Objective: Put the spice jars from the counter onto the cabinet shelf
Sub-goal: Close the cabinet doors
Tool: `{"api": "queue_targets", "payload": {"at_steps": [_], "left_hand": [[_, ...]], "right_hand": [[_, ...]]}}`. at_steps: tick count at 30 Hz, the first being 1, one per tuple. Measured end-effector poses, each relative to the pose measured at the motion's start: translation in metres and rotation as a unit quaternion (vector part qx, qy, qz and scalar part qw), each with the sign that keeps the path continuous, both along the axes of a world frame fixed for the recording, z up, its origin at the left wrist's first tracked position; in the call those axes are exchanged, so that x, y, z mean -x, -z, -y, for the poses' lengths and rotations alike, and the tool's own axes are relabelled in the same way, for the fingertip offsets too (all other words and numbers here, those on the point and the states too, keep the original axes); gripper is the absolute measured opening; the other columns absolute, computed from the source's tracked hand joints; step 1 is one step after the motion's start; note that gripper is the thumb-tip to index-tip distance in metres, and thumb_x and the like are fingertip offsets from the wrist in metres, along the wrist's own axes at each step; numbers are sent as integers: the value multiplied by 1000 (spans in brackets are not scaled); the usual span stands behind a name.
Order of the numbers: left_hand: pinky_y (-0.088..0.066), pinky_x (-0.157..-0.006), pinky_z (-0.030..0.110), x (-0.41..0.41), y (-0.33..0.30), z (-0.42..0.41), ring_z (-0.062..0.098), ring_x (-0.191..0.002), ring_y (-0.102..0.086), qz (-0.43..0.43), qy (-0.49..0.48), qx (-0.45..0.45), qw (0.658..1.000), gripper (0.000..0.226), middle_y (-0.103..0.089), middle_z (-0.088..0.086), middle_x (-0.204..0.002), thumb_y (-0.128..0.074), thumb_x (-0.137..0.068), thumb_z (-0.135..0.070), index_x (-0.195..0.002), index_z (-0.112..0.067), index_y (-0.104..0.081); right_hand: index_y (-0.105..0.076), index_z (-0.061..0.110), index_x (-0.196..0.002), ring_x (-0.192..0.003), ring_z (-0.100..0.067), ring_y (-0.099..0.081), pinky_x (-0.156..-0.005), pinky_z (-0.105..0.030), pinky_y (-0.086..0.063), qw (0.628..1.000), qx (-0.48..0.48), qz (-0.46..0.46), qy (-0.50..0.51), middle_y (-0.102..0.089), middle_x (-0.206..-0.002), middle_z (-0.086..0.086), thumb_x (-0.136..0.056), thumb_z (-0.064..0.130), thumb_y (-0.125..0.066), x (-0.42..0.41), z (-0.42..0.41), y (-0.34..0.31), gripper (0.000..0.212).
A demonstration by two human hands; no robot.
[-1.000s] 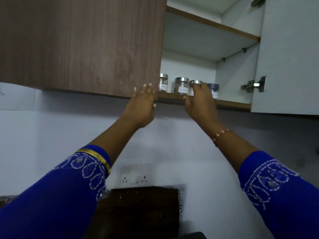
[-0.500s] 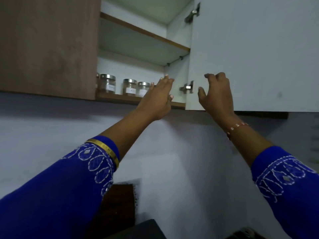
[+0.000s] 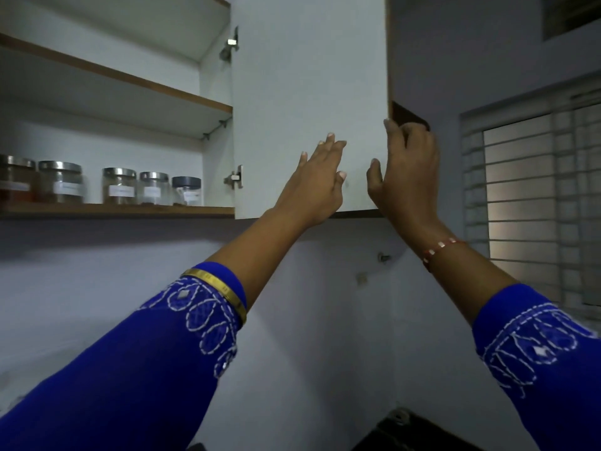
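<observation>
Several glass spice jars with metal lids stand in a row on the lower cabinet shelf [image 3: 130, 209] at the left; among them are a labelled jar [image 3: 60, 183], another [image 3: 118, 187] and a dark-lidded jar [image 3: 186, 191] at the right end. The white cabinet door [image 3: 309, 76] stands open to the right of them. My left hand [image 3: 320, 183] lies flat, fingers apart, against the door's inner face near its lower edge. My right hand [image 3: 406, 170] curls its fingers around the door's free outer edge, thumb on the inner face. Neither hand holds a jar.
An upper shelf [image 3: 130, 79] with nothing visible on it runs above the jars. Door hinges [image 3: 234, 181] sit at the cabinet side. A barred window [image 3: 533, 203] is on the right wall. A dark object [image 3: 413, 431] shows at the bottom right.
My right hand left the jar on the shelf and moved right to the door's edge. My left hand moved from the shelf's front edge onto the door. The view swung right.
</observation>
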State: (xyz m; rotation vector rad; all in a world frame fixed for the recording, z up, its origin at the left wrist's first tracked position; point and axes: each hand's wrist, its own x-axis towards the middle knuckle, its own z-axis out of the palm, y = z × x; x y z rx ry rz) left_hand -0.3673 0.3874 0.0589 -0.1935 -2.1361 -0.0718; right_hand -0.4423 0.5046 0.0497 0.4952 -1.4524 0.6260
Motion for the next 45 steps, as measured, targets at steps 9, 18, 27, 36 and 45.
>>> {"api": "queue_targets", "payload": {"at_steps": [9, 18, 27, 36, 45], "left_hand": [[-3, -119, 33, 37, 9, -43, 20, -147, -8, 4, 3, -10, 1000, 52, -9, 6, -159, -34, -99, -17, -148, -14, -16], [-3, -119, 34, 61, -1, -53, 21, -147, -8, 6, -1, -27, 1000, 53, -6, 5, -159, -33, -100, -19, -148, -14, -14], [-10, -121, 37, 66, -25, -54, 20, -147, -7, -36, 31, -93, 995, 58, -7, 6, -159, -38, -99, -24, -149, -11, -11], [-36, -112, 44, 42, -47, -37, 30, -141, -29, -139, 65, -177, 972, 77, -23, 13, -154, -57, -87, -12, -148, -9, -10], [-54, -78, 21, -30, -45, 4, 21, -115, -56, -177, 75, -214, 958, 76, -39, 12, -146, -49, -86, 2, -149, -13, -10]], "right_hand": [[-28, 8, -146, -131, -27, -38, -100, -32, -40, 953, 35, 225, -200, -37, -143, -15, -96, 36, -45, 44, -16, 28, 60], [-57, 3, -115, -86, -17, -63, -62, -13, -47, 871, 55, 236, -428, -62, -94, -5, -96, 31, -46, 61, 2, 25, 35], [-55, 2, -114, -59, 4, -45, -44, -1, -38, 852, 90, 211, -471, -50, -70, 10, -95, 23, -50, 54, 18, 33, 29], [-56, 9, -116, -65, -5, -58, -52, -6, -42, 838, 97, 167, -510, -60, -79, 2, -97, 26, -47, -6, 51, 40, 27], [-47, 11, -135, -102, -19, -66, -83, -32, -58, 833, 77, 76, -543, -67, -113, -8, -94, 28, -47, -67, 108, 47, 45]]}}
